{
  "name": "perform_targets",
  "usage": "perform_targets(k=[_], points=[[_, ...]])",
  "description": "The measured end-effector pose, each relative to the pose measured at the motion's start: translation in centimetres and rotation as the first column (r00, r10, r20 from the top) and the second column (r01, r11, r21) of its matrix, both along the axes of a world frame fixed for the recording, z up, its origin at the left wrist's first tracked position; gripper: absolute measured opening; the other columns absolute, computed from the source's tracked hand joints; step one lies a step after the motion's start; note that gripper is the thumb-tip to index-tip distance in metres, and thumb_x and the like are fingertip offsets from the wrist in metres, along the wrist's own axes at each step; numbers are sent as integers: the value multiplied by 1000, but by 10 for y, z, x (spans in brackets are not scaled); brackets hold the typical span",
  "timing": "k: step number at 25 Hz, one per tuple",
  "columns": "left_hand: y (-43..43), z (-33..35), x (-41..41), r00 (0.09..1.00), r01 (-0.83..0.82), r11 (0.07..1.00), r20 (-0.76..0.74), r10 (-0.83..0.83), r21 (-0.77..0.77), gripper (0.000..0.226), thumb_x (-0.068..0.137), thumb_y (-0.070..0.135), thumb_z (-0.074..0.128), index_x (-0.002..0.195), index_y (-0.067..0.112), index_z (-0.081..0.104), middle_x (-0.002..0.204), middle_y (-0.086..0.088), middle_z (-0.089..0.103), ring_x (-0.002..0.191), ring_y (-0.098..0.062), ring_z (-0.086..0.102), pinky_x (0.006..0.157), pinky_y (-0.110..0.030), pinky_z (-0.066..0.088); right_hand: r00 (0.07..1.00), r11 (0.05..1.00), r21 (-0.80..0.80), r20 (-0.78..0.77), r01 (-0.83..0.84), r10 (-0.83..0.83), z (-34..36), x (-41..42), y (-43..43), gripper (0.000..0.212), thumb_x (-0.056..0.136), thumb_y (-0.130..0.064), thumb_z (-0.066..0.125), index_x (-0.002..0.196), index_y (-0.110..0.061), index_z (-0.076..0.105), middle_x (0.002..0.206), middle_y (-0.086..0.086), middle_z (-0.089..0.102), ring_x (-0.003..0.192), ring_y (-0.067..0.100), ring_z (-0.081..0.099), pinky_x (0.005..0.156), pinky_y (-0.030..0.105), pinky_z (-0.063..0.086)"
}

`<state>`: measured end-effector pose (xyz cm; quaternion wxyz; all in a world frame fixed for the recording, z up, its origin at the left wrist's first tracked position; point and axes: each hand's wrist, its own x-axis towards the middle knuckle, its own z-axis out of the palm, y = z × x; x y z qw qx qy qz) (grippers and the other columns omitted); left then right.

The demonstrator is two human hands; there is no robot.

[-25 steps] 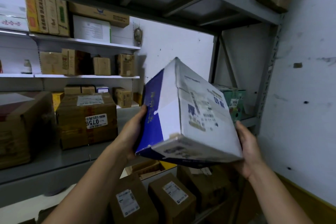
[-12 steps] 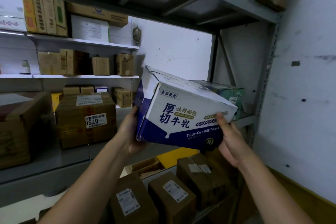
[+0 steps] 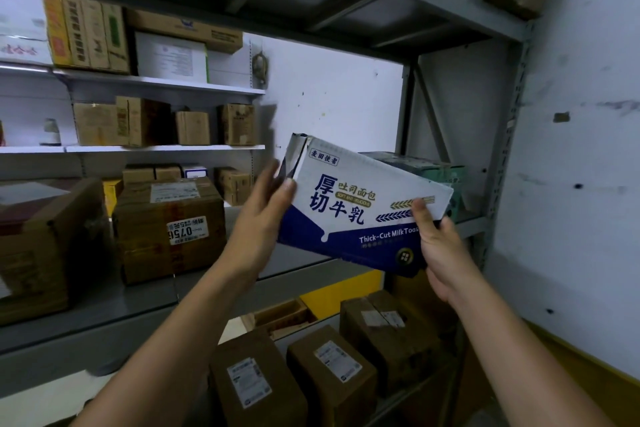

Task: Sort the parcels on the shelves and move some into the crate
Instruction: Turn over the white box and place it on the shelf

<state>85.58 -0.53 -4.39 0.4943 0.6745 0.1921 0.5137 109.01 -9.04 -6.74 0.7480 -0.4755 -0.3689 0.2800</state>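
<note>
Toast carton [image 3: 363,208]: white over blue, "Thick-Cut Milk Toast" on the near face. It is held in the air and tilted, left end high and right end low. It sits in front of the grey shelf [image 3: 145,308], not resting on it. The top left corner looks crushed, and its flap gapes a little.

Left hand [image 3: 263,215] is at the carton's left end. Thumb pressed on the printed face, fingers reaching behind the end, clamped on the cardboard. Right hand [image 3: 441,250] takes the low right corner. Thumb up on the face, fingers curled round the edge, likewise clamped on.

Just behind the carton's right end, a green box [image 3: 438,166] stands on the same shelf, near the rack upright [image 3: 509,156]. Well to the left is a big brown parcel [image 3: 169,229] with a numbered sticker. On the shelf below, three labelled parcels [image 3: 332,367] stand side by side. No crate that I can make out.

Judgement: probably the inspection step, destination not yet settled.

Risks:
- Both holds sit at the ends, so contents sliding toward the low end could pull the carton out of the right hand. It would drop onto the parcels below.
- The damaged corner may give under the left thumb, and the flap could open.
- A swing to the right could knock the green box or clip the upright. The wall [image 3: 571,218] leaves little room on that side.
</note>
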Motion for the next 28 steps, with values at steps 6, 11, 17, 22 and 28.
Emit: perform_targets(k=[6,11,17,22,28], points=[[13,-1,0,987,-162,986,12,162,44,42,98,29,61,138,33,49,112,12,71,96,-3,73,71,-23,61,998,996,85,63,-13,8,4,-6,1,55,80,-58,56,121,-22,60,98,-6,79,90,12,76,68,31,59],[44,-1,-5,978,-82,901,138,155,-426,30,99,44,58,125,28,57,121,-1,71,101,-21,68,91,-60,55,987,987,156,162,-26,1,9,7,5,36,106,-27,40,135,-20,61,131,-1,68,128,15,58,105,33,42],[50,-7,-2,985,-36,864,131,116,-502,36,97,56,54,120,28,59,113,-3,70,100,-29,69,71,-55,61,935,971,237,342,14,-96,14,-2,2,41,101,-2,52,130,-30,63,125,-17,67,121,-1,60,97,17,50],[52,-11,1,988,-2,864,132,79,-504,29,97,56,52,111,31,59,117,-7,68,104,-32,67,73,-57,60,880,942,307,399,136,-258,9,1,6,46,94,-4,63,114,-45,67,121,-28,65,126,3,58,107,39,50],[58,-11,-2,988,-25,859,116,98,-511,35,95,58,54,115,29,59,118,-8,68,104,-33,68,69,-57,61,896,956,265,383,125,-223,10,1,11,57,99,8,47,112,-44,67,114,-41,63,120,-14,54,110,21,43]])
